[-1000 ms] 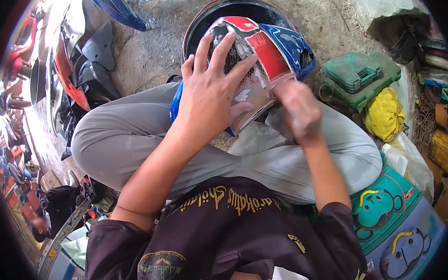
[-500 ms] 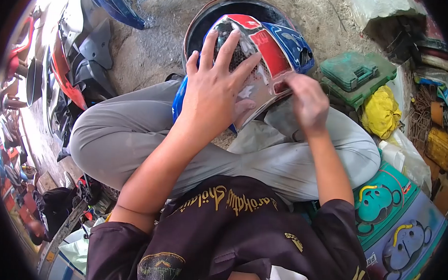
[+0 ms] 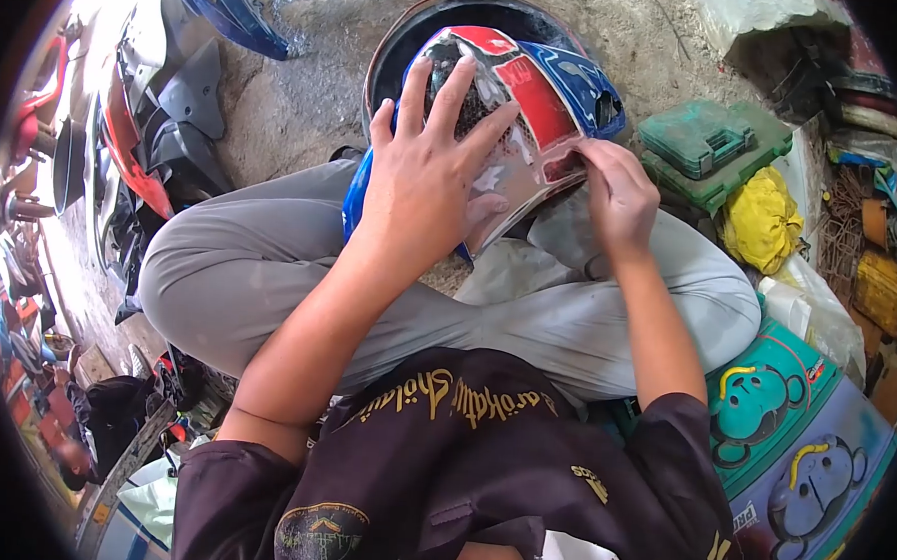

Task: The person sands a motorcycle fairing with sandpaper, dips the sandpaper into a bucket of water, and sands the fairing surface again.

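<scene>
A curved red and blue panel (image 3: 533, 101), which looks like a motorcycle body part, is propped over my lap against a black bucket (image 3: 386, 65). Bare grey and whitish patches show through its paint. My left hand (image 3: 424, 159) lies across the panel with its fingers spread, the thumb near the lower edge. At the panel's right edge, the fingers of my right hand (image 3: 620, 192) are pressed together against a small dark red patch. Whatever they may pinch is hidden or too small to name.
A dusty green case (image 3: 710, 141) and a yellow bundle (image 3: 761, 222) lie by my right knee. Beside my right elbow is a teal mat (image 3: 764, 394) with cartoon shapes. Dark and red body panels (image 3: 139, 156) are heaped to the left. A blue panel (image 3: 235, 10) lies on the concrete floor.
My right hand has moved slightly up and left along the panel's edge and now looks sharper. The panel has shifted a little left. My left hand stays spread on it.
</scene>
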Tool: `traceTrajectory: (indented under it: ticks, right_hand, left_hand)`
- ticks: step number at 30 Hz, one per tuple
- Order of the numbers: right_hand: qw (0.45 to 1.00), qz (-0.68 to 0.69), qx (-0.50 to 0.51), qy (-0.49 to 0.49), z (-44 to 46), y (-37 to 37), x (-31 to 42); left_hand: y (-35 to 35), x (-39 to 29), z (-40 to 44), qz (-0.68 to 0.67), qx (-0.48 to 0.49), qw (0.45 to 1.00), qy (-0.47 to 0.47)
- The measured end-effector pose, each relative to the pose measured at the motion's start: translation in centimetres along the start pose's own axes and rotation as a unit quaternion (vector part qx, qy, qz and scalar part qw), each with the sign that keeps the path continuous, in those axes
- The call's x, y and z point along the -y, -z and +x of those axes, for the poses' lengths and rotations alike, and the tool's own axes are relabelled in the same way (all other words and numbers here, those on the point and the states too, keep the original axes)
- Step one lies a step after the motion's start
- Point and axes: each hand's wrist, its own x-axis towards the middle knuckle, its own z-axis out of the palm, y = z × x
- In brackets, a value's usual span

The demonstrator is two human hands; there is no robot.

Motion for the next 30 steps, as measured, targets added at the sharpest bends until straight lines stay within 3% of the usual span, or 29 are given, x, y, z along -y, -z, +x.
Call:
traceTrajectory:
  ticks: [2, 4, 7, 10, 11, 14, 16, 18, 21, 24, 25, 28, 30]
  right_hand:
    - [0.989, -0.037, 0.028, 0.139, -0.1, 0.1, 2.0]
    - [0.985, -0.008, 0.051, 0.165, -0.3, 0.2, 3.4]
    - [1.000, -0.025, -0.006, -0.005, 0.2, -0.1, 0.2]
    - [0.989, 0.005, 0.019, 0.144, -0.2, -0.2, 3.6]
    - [0.989, 0.008, 0.013, 0.146, -0.5, -0.2, 3.2]
    - [1.000, -0.010, -0.006, -0.012, -0.4, 0.0, 0.3]
    - [0.991, -0.030, 0.003, 0.131, 0.2, 0.0, 2.2]
    - [0.989, -0.001, 0.012, 0.147, -0.2, 0.1, 3.1]
    - [0.999, -0.032, -0.004, -0.032, 0.1, 0.1, 0.5]
    - [0.989, -0.010, 0.015, 0.146, 0.3, 0.3, 3.7]
    - [0.989, 0.001, 0.035, 0.145, 0.1, 0.7, 3.6]
    - [0.998, -0.014, -0.005, -0.056, 0.2, 0.4, 0.3]
    - [0.995, -0.044, -0.005, 0.084, 0.0, 0.0, 1.6]
  left_hand:
    - [-0.1, -0.1, 0.4, 0.001, -0.004, 1.000, -0.003]
    - [-0.2, 0.0, 0.1, -0.002, -0.006, 1.000, -0.003]
    - [0.1, -0.1, 0.1, -0.007, -0.004, 1.000, -0.002]
    - [0.3, 0.0, 0.2, -0.012, 0.003, 1.000, 0.002]
    - [0.3, -0.1, 0.1, -0.017, 0.004, 1.000, 0.001]
    - [0.6, 0.1, -0.1, -0.018, 0.010, 1.000, -0.003]
    - [0.7, 0.1, 0.2, -0.014, 0.014, 1.000, 0.001]
    - [0.5, 0.0, 0.1, -0.019, 0.008, 1.000, -0.004]
    - [0.4, 0.0, -0.1, -0.018, 0.004, 1.000, -0.004]
    - [0.4, 0.0, 0.3, -0.016, 0.004, 1.000, -0.004]
    - [0.4, 0.0, 0.2, -0.015, 0.008, 1.000, -0.001]
    - [0.3, 0.0, 0.1, -0.017, 0.000, 1.000, -0.010]
    - [0.4, 0.1, 0.2, -0.010, 0.005, 1.000, -0.006]
